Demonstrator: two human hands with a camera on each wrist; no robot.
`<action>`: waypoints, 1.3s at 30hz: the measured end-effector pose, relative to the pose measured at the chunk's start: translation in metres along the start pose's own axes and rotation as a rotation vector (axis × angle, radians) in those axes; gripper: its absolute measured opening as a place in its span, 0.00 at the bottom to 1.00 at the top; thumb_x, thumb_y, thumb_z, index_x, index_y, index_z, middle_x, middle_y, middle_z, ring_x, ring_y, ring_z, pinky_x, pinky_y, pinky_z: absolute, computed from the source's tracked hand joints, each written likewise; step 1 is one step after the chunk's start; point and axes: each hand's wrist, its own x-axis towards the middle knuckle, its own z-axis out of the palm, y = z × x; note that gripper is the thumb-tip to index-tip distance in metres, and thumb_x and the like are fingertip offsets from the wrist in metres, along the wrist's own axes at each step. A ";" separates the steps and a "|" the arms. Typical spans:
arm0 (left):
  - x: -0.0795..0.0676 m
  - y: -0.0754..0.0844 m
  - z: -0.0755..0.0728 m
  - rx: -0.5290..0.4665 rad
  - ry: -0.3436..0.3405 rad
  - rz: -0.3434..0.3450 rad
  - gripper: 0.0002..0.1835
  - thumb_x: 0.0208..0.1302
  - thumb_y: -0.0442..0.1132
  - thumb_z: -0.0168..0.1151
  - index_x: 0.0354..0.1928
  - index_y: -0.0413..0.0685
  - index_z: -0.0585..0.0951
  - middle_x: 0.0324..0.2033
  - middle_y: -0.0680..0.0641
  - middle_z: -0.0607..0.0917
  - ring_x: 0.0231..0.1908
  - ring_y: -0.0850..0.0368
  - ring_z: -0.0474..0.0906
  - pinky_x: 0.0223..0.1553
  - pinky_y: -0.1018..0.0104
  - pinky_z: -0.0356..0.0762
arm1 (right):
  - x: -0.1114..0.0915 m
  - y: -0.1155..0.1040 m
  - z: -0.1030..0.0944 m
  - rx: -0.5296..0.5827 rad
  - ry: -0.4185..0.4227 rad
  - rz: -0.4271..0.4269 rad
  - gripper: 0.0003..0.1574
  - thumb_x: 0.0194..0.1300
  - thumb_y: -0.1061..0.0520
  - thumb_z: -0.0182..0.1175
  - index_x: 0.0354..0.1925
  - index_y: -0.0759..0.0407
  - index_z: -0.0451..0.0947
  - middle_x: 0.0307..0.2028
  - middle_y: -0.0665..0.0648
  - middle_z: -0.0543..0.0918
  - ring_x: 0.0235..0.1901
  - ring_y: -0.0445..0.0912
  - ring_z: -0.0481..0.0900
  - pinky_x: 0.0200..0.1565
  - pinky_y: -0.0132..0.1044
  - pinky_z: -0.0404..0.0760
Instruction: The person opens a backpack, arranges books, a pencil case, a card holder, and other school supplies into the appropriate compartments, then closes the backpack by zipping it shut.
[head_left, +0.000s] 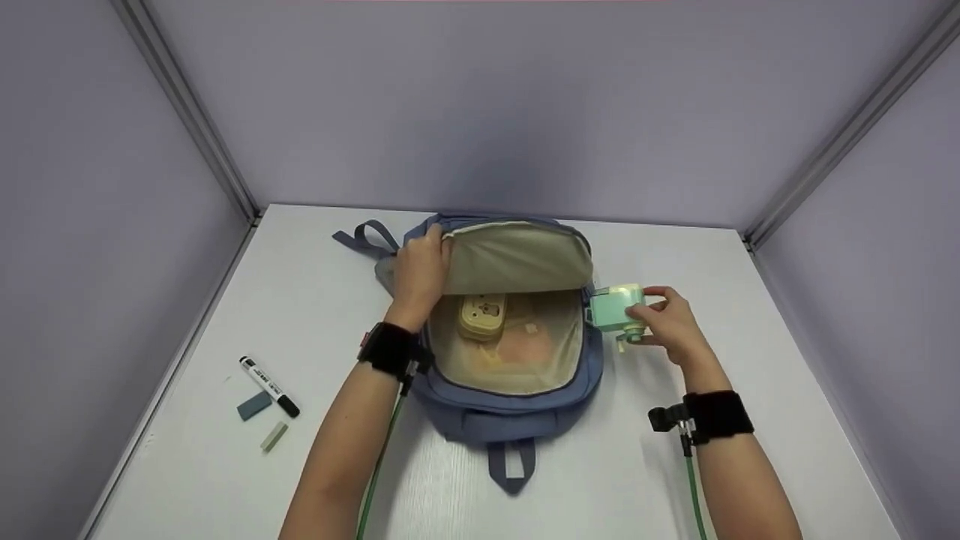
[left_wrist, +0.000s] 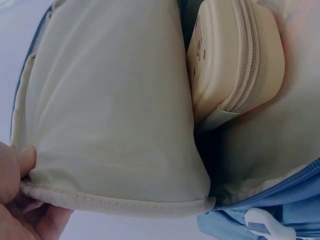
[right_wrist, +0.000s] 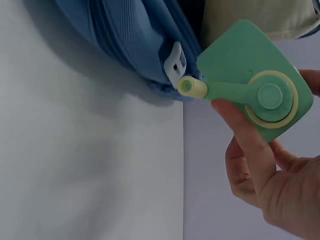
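A blue backpack (head_left: 506,426) lies on the white table, its main compartment unzipped. My left hand (head_left: 421,270) pinches the edge of the beige-lined front flap (head_left: 517,259) and holds it raised; thumb and fingers grip the bound rim in the left wrist view. Inside the compartment sits a cream zippered case (left_wrist: 220,60) with a small animal print. Beside the bag's right edge, my right hand (head_left: 675,326) holds a mint-green pencil sharpener (right_wrist: 245,60) between thumb and fingers. The sharpener has a crank handle (right_wrist: 227,91) with a pale yellow knob.
To the left on the table lie a black-and-white marker (head_left: 271,386), a blue block-shaped eraser (head_left: 255,406) and a small pale green block (head_left: 274,436). A loose strap (head_left: 364,238) sticks out behind the bag. Grey-white panels (head_left: 480,112) enclose the table's back and sides.
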 end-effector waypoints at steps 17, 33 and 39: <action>0.000 0.001 0.000 -0.024 -0.002 -0.002 0.12 0.70 0.40 0.60 0.36 0.36 0.77 0.26 0.32 0.83 0.29 0.32 0.82 0.27 0.41 0.75 | 0.005 0.000 0.091 0.100 -0.165 0.008 0.40 0.66 0.53 0.63 0.67 0.67 0.56 0.47 0.65 0.70 0.41 0.50 0.78 0.42 0.46 0.83; -0.002 -0.001 0.000 -0.012 0.024 0.010 0.12 0.69 0.41 0.60 0.35 0.36 0.77 0.25 0.32 0.83 0.27 0.32 0.82 0.25 0.42 0.76 | -0.041 -0.011 0.134 -0.975 0.077 -0.600 0.30 0.69 0.47 0.62 0.59 0.66 0.75 0.54 0.69 0.75 0.51 0.62 0.77 0.40 0.52 0.81; -0.003 0.000 0.001 -0.022 0.025 0.016 0.12 0.70 0.41 0.60 0.36 0.37 0.76 0.26 0.32 0.83 0.28 0.32 0.82 0.25 0.42 0.77 | -0.065 -0.018 0.143 -1.154 -0.090 -0.507 0.38 0.69 0.40 0.59 0.64 0.65 0.71 0.61 0.70 0.71 0.57 0.66 0.72 0.43 0.56 0.81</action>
